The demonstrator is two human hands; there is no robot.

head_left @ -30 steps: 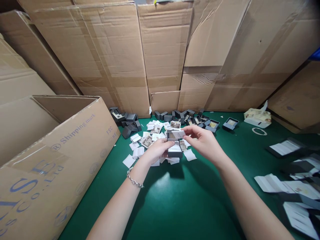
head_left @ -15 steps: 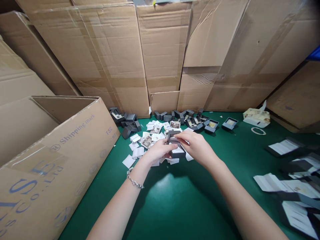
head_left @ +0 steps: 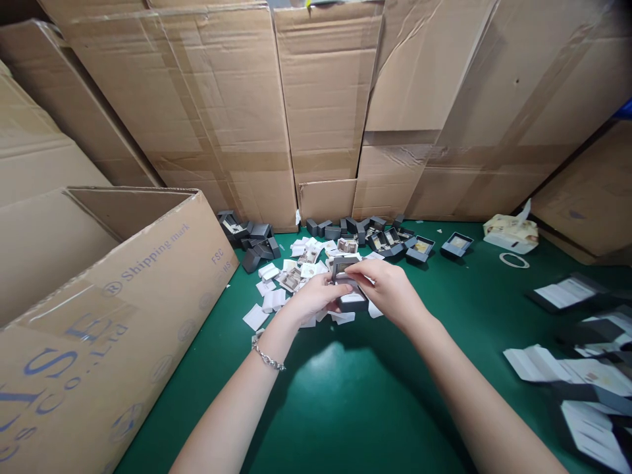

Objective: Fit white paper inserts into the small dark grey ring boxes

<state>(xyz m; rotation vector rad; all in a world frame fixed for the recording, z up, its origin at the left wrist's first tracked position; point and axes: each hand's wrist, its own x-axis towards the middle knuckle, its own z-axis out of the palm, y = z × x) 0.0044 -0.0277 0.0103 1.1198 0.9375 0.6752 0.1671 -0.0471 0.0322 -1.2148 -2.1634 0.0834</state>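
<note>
My left hand (head_left: 316, 295) grips a small dark grey jewelry box (head_left: 354, 305) from its left side, thumb over the rim. The box is open, its lid raised, and a white insert shows inside. At the lid's inner face are the pinched fingers of my right hand (head_left: 388, 283); what lies between the fingertips is hidden. Beneath and behind the box spreads a heap of white inserts and cards (head_left: 291, 276) on the green table (head_left: 336, 401).
Several dark boxes (head_left: 259, 245) lie left of the heap, others (head_left: 388, 242) behind it. An open carton (head_left: 162, 283) stands left. Dark boxes with white inserts (head_left: 592, 421) fill the right edge. A tissue pack (head_left: 511, 232) and white ring (head_left: 514, 260) sit back right.
The view has shifted very slightly. My right fingertips stay at the raised lid, which looks tilted a little differently; my left hand keeps its hold on the jewelry box.
</note>
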